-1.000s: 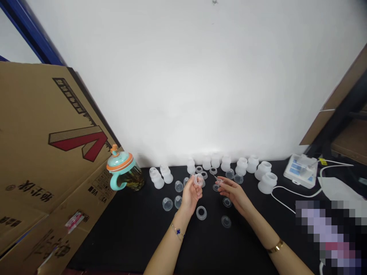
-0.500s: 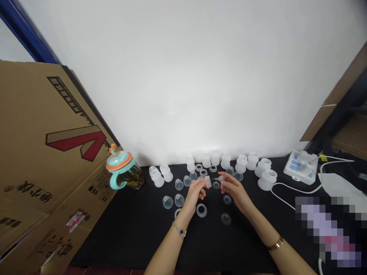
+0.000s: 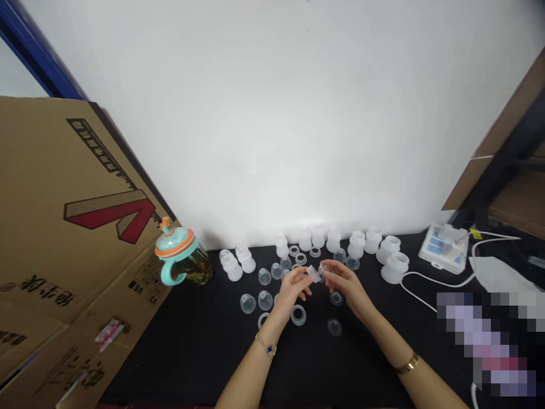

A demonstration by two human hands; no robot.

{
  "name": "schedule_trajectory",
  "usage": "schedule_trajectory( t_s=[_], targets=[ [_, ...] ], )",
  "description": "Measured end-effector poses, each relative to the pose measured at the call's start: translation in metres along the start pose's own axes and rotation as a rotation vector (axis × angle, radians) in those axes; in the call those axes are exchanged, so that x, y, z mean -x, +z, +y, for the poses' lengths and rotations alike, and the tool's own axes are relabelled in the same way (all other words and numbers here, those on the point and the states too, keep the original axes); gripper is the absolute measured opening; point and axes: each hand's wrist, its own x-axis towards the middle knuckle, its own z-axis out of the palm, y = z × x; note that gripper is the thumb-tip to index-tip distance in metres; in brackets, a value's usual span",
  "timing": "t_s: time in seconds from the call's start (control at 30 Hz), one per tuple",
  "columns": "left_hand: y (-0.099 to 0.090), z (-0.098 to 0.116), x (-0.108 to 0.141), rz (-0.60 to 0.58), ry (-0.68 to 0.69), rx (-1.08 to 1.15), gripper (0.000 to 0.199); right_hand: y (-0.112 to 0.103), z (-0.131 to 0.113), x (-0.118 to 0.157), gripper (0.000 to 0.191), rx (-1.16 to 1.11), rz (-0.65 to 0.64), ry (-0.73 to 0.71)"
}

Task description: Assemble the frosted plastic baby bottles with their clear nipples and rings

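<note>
My left hand (image 3: 296,286) is closed on a translucent white screw ring (image 3: 313,274), held tilted just above the table. Facing it, my right hand (image 3: 343,279) pinches a clear silicone bottle nipple (image 3: 322,271) close against the ring. Whether the nipple sits inside the ring is too small to tell. Below my hands lie another white ring (image 3: 298,314) and a flat clear nipple (image 3: 334,326). A second nipple (image 3: 336,298) lies under my right hand. Left of my left hand stand clear dome caps (image 3: 265,300), and a further ring (image 3: 263,320) is partly behind my wrist.
Several white baby bottles (image 3: 356,244) line the wall, two capped ones (image 3: 246,258) at left. A teal-lidded jug (image 3: 191,261) stands beside a large cardboard box (image 3: 97,227). At right are a white plastic case (image 3: 443,249), a white cable (image 3: 474,267) and a pixelated object.
My two hands have come together, bringing the nipple up against the ring. The ring has tipped toward the right hand. The view has shifted slightly.
</note>
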Motion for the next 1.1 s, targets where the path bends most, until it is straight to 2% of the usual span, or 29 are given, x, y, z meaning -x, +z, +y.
schedule_trajectory(
  t_s=[0.47, 0.8, 1.1],
  targets=[
    [0.009, 0.012, 0.011, -0.033, 0.168, -0.191, 0.040, 0.000, 0.004, 0.000, 0.041, 0.146, -0.044, 0.029],
    [0.011, 0.014, 0.013, -0.010, 0.176, -0.229, 0.039, 0.000, 0.007, 0.000, 0.045, 0.110, -0.086, 0.051],
    [0.009, 0.015, 0.013, 0.015, 0.247, -0.226, 0.041, 0.001, 0.006, -0.001, 0.045, 0.071, -0.120, 0.117]
  ],
)
